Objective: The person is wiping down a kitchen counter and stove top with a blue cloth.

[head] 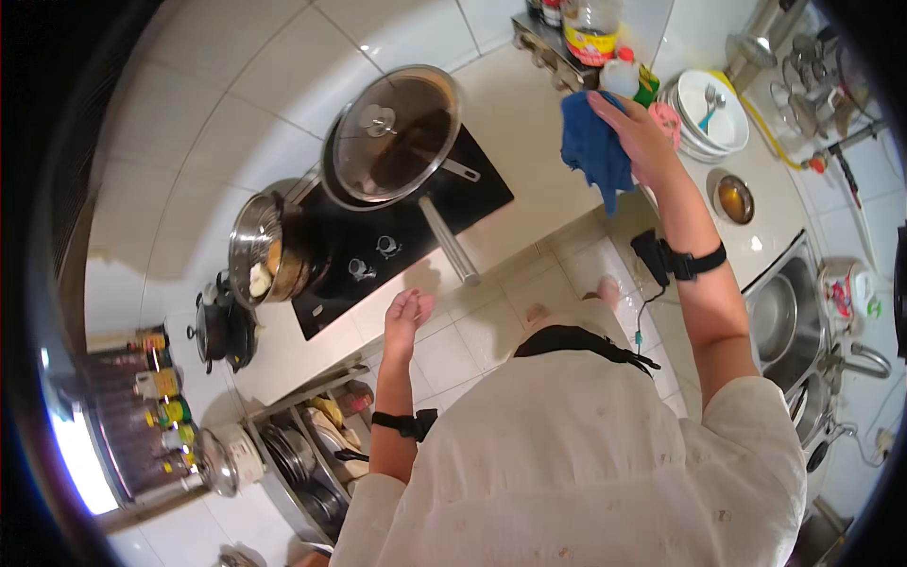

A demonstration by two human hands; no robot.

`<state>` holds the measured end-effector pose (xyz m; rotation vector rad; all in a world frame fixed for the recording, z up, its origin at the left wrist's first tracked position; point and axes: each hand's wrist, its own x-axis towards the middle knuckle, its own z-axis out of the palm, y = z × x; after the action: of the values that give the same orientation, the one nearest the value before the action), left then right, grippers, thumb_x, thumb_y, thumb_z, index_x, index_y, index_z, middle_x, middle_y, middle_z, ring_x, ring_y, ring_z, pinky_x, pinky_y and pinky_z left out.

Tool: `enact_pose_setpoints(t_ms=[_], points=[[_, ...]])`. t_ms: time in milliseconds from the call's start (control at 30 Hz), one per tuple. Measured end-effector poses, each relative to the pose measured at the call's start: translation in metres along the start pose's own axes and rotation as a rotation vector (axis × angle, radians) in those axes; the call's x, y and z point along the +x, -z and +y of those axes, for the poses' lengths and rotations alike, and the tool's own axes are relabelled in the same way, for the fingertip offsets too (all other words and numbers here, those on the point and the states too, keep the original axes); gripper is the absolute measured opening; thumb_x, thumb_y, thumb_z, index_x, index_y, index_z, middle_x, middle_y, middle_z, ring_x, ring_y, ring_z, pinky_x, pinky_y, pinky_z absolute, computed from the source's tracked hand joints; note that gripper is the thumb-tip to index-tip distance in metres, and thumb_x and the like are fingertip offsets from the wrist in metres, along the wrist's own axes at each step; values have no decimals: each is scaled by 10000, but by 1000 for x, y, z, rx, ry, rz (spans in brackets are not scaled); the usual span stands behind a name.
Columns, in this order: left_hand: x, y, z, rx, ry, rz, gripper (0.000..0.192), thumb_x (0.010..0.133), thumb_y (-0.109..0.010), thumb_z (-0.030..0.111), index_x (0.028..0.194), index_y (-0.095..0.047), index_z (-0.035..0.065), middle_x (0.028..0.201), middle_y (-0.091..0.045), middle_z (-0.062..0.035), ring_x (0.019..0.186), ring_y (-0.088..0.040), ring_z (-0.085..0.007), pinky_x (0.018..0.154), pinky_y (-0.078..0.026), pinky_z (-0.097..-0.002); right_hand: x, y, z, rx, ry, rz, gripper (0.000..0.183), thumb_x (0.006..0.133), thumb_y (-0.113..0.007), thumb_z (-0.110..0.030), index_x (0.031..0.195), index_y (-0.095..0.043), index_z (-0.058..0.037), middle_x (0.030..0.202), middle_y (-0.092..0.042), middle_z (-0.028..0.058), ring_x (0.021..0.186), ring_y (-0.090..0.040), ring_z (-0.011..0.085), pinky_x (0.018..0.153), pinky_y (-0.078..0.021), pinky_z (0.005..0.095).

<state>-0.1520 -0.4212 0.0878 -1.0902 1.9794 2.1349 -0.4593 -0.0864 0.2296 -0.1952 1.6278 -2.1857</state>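
My right hand [641,142] grips a blue cloth [594,138] that hangs down over the counter's right part, beside the bottles and stacked bowls. My left hand [411,310], its fingers curled, is near the front edge of the counter [340,329]; whether anything is in it is not clear. Behind it lies a black cooktop [411,234] with two knobs. A large pan with a glass lid [397,135] sits on the cooktop, its metal handle [448,241] pointing towards me. Left of it stands a steel steamer pot [256,248] with food inside.
White bowls [712,113] with a fork and spoon stand at the right, near a small bowl [734,200]. A double steel sink [786,319] is farther right. An open drawer [283,489] of dishes juts out at the lower left. A black pot [212,329] sits at the counter's left end.
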Motion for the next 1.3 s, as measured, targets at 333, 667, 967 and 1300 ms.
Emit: enact_pose_setpoints(t_ms=[333, 667, 967, 1300], points=[[47, -70, 48, -477, 19, -261, 642, 958, -245, 553, 1285, -426, 31, 1209, -530, -161, 1077, -529, -297, 929, -408, -391, 57, 30, 184, -1331, 438, 138, 633, 771, -676, -394, 1282, -471, -81, 1282, -437, 271, 1199, -400, 448, 972, -351, 490], [68, -98, 80, -839, 343, -118, 483, 945, -400, 462, 1242, -433, 83, 859, -533, -80, 691, -514, -216, 651, -444, -360, 72, 47, 228, -1524, 341, -251, 661, 752, -638, -42, 1363, -390, -91, 1421, -332, 210, 1311, -290, 422, 1075, -231, 523], [66, -93, 103, -625, 338, 16, 85, 971, -454, 134, 932, -408, 75, 645, -389, -14, 473, -343, -98, 435, -309, -252, 148, 18, 135, 144, -303, 261, 451, 930, -482, -176, 1355, -380, -68, 1377, -429, 154, 1248, -430, 332, 1042, -328, 521], [27, -58, 109, -152, 361, 141, 94, 913, -537, 175, 929, -509, 86, 553, -437, 47, 449, -400, -51, 370, -304, -240, 281, -160, 13, 347, 102, -268, 420, 920, -539, -109, 1317, -425, -31, 1240, -548, 123, 1113, -548, 249, 965, -443, 401]])
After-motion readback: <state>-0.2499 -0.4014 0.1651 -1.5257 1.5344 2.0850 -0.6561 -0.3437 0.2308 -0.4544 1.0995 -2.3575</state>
